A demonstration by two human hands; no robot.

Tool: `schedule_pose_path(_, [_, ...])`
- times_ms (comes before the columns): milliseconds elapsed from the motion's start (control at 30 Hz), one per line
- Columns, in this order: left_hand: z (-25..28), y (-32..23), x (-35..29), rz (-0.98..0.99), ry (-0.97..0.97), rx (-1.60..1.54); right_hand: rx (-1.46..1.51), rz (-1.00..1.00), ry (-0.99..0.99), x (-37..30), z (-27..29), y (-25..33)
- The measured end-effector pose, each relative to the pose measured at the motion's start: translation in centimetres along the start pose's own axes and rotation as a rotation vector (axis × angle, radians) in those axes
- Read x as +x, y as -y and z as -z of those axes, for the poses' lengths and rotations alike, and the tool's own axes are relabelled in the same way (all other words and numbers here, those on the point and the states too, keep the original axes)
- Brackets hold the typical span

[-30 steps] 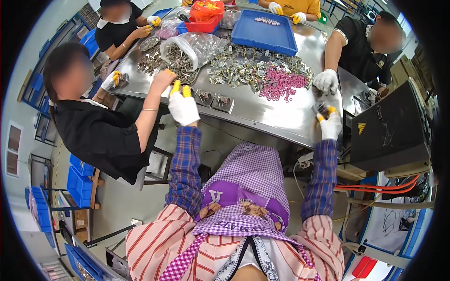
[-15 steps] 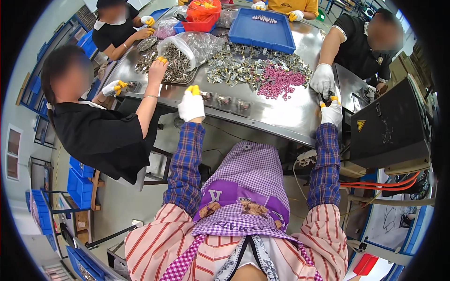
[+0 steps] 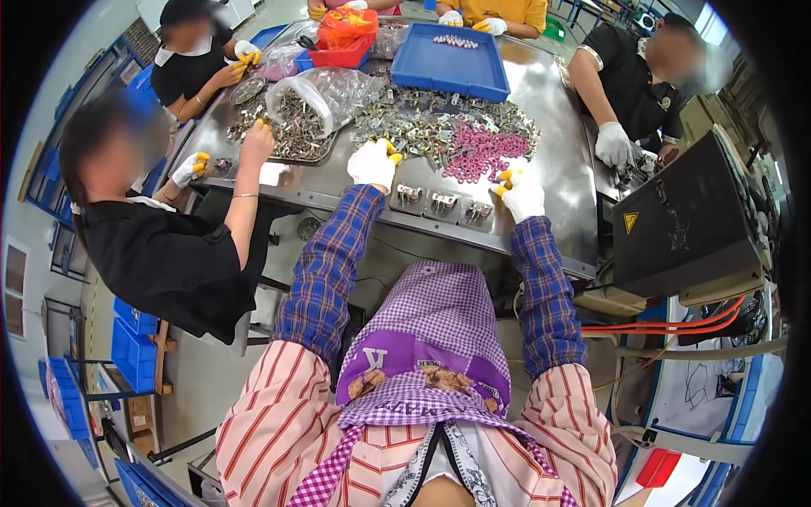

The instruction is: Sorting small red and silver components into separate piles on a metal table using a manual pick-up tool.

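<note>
Three small metal assemblies (image 3: 443,201) stand in a row on flat bases along the near edge of the desk (image 3: 553,160), at the centre of the frame; whether any is complete cannot be determined at this size. The left hand (image 3: 372,163), white-gloved with yellow fingertips, is just above and left of the row, its grip partly curled at the border of the loose metal parts (image 3: 405,122); nothing held can be made out. The right hand (image 3: 519,193), gloved alike, is to the right of the row beside the pink rings (image 3: 486,152), fingers bent; whether its grip has closed on a ring cannot be told. Progress, as judged: three units set out, with a large stock of rings and metal parts lying loose and unassembled. Beyond, at upper centre, a blue tray (image 3: 448,73) carries a short row of small pale pieces (image 3: 454,40), possibly finished output, unconfirmed. At left, a co-worker's bare hand (image 3: 257,144) is over a heap of metal parts (image 3: 296,135).
</note>
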State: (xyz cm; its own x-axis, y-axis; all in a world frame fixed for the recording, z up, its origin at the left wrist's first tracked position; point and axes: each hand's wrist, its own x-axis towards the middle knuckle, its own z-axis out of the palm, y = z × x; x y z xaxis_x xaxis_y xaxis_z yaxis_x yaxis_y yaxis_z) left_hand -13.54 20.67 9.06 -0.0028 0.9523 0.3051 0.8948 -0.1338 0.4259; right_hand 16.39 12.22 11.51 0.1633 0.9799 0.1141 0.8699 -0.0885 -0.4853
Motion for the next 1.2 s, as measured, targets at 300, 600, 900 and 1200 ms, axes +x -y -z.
schedule_pose_path(300, [1.5, 1.6, 1.5, 0.031, 0.185, -0.123, -0.127, 0.285, -0.264, -2.8, 0.9, 1.5])
schedule_pose_path(600, [7.5, -5.9, -3.6, 0.017, 0.277, -0.478, 0.030, 0.346, -0.035, -7.2, 0.3, 1.5])
schedule_pose_path(900, [2.0, -11.7, -14.6, -0.105, 0.523, -0.380, 0.374, 0.266, 0.161, -5.7, 1.0, 1.7])
schedule_pose_path(1200, [4.9, -11.6, -12.4, -0.222, 0.489, -0.187, 0.144, 0.249, 0.126, -5.7, 0.5, 2.0])
